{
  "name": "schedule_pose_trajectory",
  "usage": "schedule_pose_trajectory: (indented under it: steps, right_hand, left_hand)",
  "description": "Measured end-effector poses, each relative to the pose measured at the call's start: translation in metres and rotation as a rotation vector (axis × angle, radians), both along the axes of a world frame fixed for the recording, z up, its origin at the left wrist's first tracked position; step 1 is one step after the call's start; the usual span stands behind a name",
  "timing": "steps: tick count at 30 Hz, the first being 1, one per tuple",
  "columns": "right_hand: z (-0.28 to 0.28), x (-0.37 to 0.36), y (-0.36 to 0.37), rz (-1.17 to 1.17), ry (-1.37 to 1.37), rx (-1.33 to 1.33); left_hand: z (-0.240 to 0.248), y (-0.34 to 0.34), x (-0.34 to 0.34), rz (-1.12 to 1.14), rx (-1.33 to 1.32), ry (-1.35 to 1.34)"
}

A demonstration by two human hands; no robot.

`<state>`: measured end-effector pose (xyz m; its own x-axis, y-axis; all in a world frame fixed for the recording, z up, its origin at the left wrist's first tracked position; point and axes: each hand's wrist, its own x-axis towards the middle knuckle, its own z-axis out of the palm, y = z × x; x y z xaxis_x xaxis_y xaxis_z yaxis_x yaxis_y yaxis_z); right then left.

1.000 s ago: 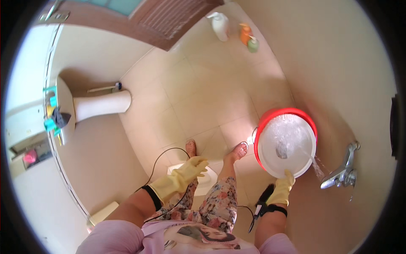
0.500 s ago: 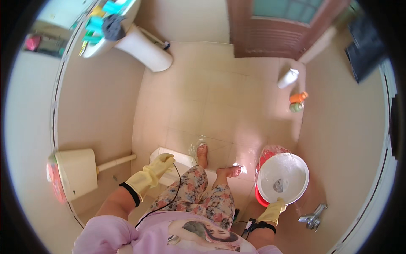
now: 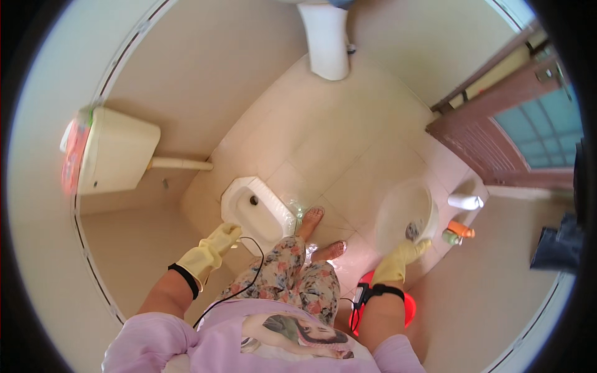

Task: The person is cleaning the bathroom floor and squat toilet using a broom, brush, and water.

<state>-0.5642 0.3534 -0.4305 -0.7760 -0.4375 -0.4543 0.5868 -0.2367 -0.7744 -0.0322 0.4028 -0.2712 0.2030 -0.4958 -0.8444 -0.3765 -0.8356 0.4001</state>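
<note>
In the head view, the gloved right hand (image 3: 401, 259) grips the near rim of a white basin (image 3: 398, 208), which is clear of the red bucket (image 3: 409, 309) and seemingly not set down. The loosely curled left hand (image 3: 221, 241) is near the squat toilet (image 3: 275, 201); whether it holds anything cannot be told. Tiled floor (image 3: 348, 140) stretches far between toilet and basin, with bottles (image 3: 464, 201) just right.

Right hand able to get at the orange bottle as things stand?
Probably not: the yellow-gloved right hand seems occupied holding the round white basin, though the orange bottle itself shows mostly uncovered.
</note>
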Motion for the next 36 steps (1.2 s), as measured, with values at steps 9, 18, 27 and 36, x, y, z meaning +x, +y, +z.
schedule_pose_trajectory:
  steps: [9,18,27,36]
  right_hand:
    - [0.107,0.086,-0.161,0.398,1.411,0.401]
    - [0.112,-0.002,-0.058,0.357,1.484,0.622]
    - [0.117,-0.01,0.202,-0.185,0.391,0.954]
    - [0.081,-0.007,0.337,-0.606,-0.003,1.026]
  left_hand:
    - [0.016,0.052,0.012,0.244,0.005,-0.002]
    - [0.021,0.046,0.017,0.028,0.005,-0.064]
    - [0.023,-0.009,-0.019,-0.34,0.017,-0.212]
    - [0.01,-0.067,-0.074,-0.73,0.115,-0.356]
